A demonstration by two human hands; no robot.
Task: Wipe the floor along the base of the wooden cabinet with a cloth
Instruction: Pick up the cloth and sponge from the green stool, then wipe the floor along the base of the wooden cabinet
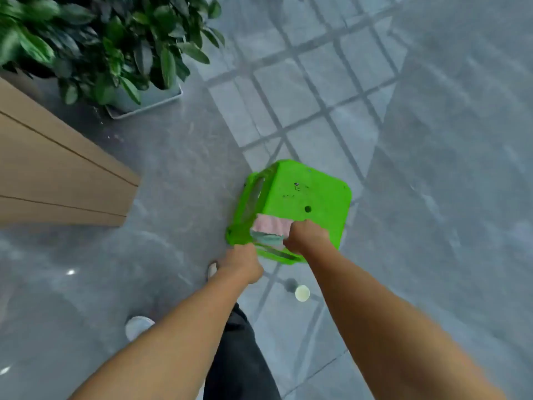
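You are standing on a glossy grey tiled floor crossed by window-frame shadows, and a bright green square plastic stool sits on it just ahead of you. Left of the stool, well apart from it, the light brown wooden cabinet ends at a corner. Beyond the cabinet and far left of the stool stands a leafy green plant in a pale square pot.

Your right hand is curled closed at the stool's near edge, gripping the right end of a folded pink and pale green cloth. The cloth lies on the stool's near left corner, draping over the edge. Your left hand is also curled, knuckles up, at the stool's near left corner just below the cloth. The blur hides whether it pinches the cloth, grips the stool or merely touches them.

Both bare forearms reach straight forward and down, converging on the stool. A small pale round disc lies on the floor just on your side of the stool, between your forearms.
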